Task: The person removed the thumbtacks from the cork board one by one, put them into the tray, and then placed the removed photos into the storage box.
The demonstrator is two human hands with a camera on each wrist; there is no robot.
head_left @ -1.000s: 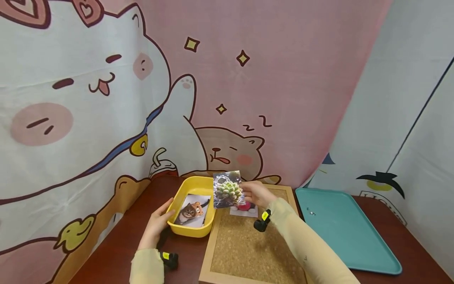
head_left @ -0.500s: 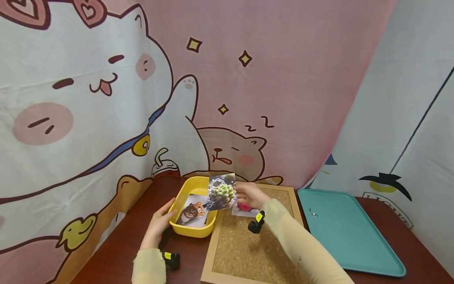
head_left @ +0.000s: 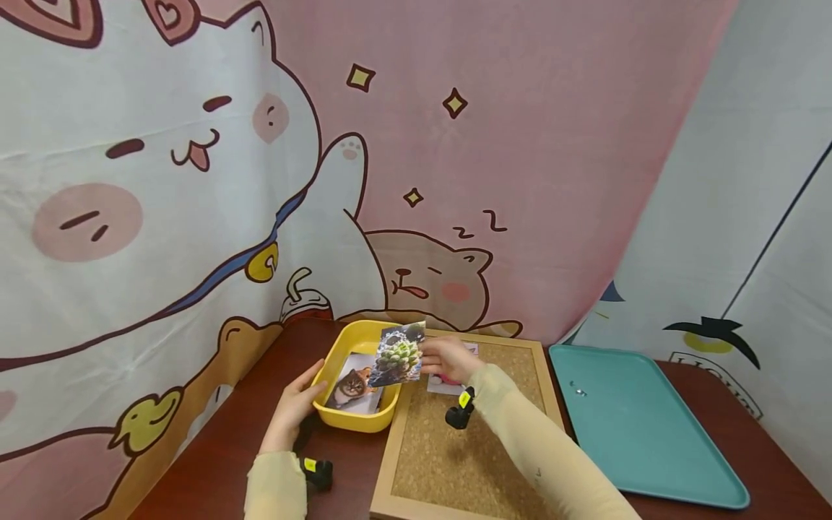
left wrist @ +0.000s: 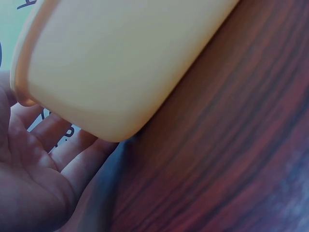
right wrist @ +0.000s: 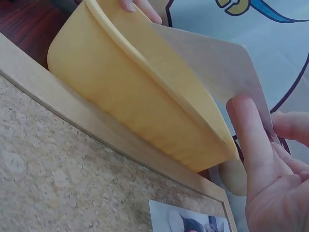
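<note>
My right hand [head_left: 451, 359] pinches a photo print of a green succulent [head_left: 398, 354] by its right edge, tilted above the right side of a yellow plastic basin [head_left: 356, 421]. In the right wrist view, the pale back of the print [right wrist: 212, 58] shows, with fingers on both faces. My left hand [head_left: 292, 408] grips the basin's left rim; in the left wrist view its fingers [left wrist: 79, 159] lie against the outside wall. Inside the basin lies a photo of a cat in a bear hood [head_left: 351, 388], partly covered by the raised print.
A wood-framed cork board [head_left: 448, 455] lies right of the basin, bearing another photo [head_left: 442, 388] near its far end, partly behind my right hand. Farther right is a teal tray [head_left: 650, 419] with small shiny bits [head_left: 578, 391]. A printed curtain [head_left: 552, 180] hangs behind the table.
My right hand has moved the succulent print left, farther over the basin, and tilted it. More of the photo on the cork board now shows. The left hand stays on the rim.
</note>
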